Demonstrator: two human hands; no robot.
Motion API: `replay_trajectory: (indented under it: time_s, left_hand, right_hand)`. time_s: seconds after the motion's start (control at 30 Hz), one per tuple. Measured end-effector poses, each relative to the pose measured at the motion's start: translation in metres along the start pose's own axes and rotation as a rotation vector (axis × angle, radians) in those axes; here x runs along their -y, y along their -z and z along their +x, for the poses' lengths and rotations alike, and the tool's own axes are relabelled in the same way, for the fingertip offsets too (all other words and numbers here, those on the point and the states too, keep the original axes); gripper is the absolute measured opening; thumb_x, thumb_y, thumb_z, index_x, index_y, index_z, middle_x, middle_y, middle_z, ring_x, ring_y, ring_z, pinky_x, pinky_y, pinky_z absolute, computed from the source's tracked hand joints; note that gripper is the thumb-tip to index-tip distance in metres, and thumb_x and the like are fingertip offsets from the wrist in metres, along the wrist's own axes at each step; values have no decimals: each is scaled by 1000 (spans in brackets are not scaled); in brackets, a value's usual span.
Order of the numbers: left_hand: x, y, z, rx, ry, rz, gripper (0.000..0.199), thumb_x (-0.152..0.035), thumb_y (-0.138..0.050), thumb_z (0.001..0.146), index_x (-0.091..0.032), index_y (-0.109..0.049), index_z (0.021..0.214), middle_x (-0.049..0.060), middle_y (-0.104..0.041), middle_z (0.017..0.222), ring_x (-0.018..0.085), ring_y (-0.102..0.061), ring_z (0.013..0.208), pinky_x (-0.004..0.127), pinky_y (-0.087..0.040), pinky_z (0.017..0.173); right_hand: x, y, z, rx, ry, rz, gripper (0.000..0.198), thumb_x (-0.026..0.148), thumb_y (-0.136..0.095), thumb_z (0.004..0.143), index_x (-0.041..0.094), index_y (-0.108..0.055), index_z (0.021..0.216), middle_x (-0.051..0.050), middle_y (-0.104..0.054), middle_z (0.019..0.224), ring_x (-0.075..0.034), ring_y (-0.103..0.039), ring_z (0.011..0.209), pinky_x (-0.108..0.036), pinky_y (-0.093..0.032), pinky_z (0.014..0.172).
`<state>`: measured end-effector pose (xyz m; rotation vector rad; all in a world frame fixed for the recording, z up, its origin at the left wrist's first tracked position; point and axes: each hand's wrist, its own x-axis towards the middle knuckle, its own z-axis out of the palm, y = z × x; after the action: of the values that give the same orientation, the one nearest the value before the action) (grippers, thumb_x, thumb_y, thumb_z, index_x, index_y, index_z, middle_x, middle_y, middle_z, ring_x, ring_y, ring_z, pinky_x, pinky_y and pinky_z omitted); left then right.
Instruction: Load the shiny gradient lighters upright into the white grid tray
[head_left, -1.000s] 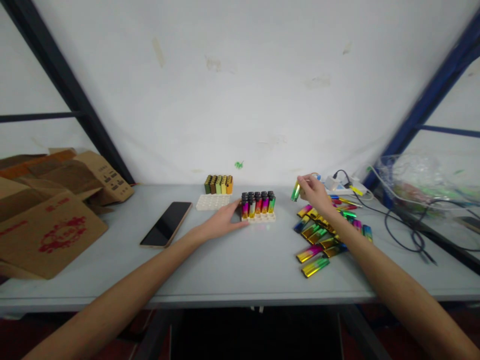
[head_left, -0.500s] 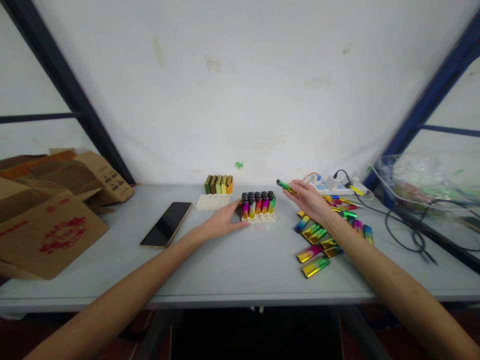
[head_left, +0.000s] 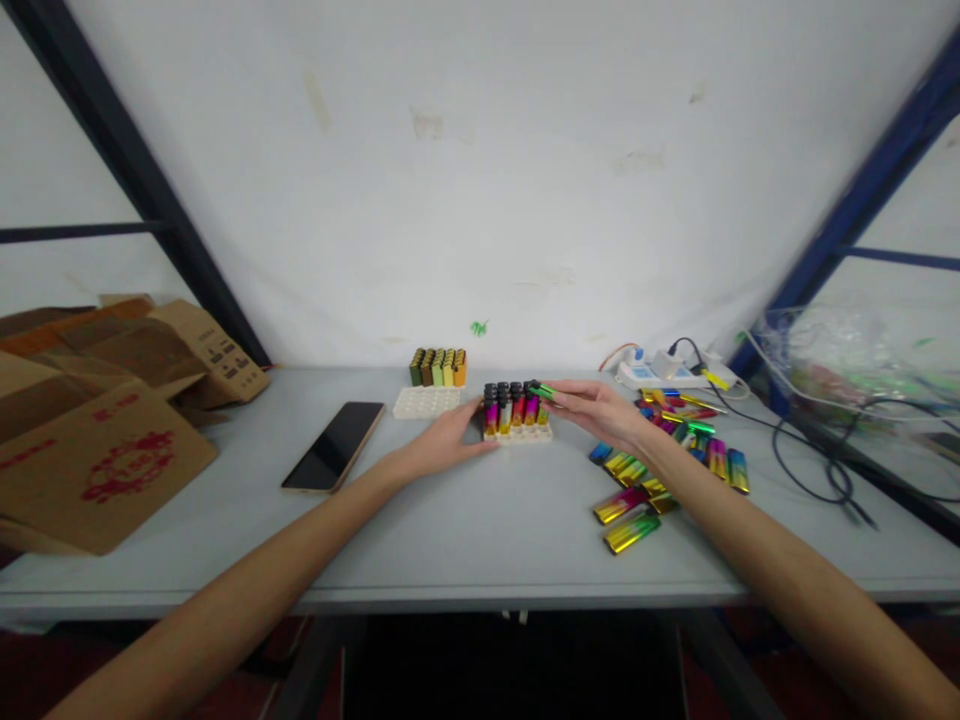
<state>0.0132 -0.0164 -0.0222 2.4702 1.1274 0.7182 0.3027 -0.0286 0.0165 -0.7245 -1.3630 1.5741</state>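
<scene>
Upright metallic lighters with black tops fill several rows of a white holed tray. My left hand grips the left end of this tray, thumb along the front and fingers behind. In my right hand, pinched between thumb and fingers, is a green lighter, tilted with its black top to the left, over the tray's right end. Part of it is hidden by the fingers. Beneath and beside my right forearm lies a loose pile of shiny multicoloured lighters.
Behind my left hand sit a second white holed tray and a block of upright green to orange lighters. A phone and cardboard boxes are at left. A power strip, black cable and plastic bag are at right.
My right hand has moved left with the green lighter, from above the pile to the right end of the filled tray. My left hand stays at the tray.
</scene>
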Motion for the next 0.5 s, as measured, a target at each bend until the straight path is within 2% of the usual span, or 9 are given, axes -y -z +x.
replay_trajectory:
  time_s: [0.1,0.23,0.4,0.5]
  left_hand:
    - [2,-1,0,-5,-1,2,79,-54,-69,87,-14,-43,149,17,-54,150,33,-53,138,46,-41,119]
    - [3,-2,0,-8,19,20,81,-56,-69,86,-13,-43,149,17,-55,149,34,-54,137,46,-41,118]
    - [3,-2,0,5,15,33,81,-57,-68,87,-13,-42,149,18,-55,149,33,-54,136,46,-41,117]
    - [3,-1,0,10,28,38,81,-57,-68,87,-12,-42,149,19,-55,149,33,-54,137,46,-41,118]
  right_hand:
    - [-1,0,1,37,13,-16,29,35,-86,78,19,-81,101,-7,-78,108,-17,-70,104,-35,-52,105]
    - [0,1,-1,96,18,-58,31,42,-78,86,19,-73,107,-7,-77,100,-14,-68,78,-33,-57,82]
    - [3,-6,-7,122,9,-19,35,43,-75,88,23,-59,111,-3,-70,96,-14,-63,74,-32,-52,73]
    - [0,-12,-6,109,-31,62,35,45,-75,87,25,-53,106,3,-59,82,-11,-51,63,-24,-41,58]
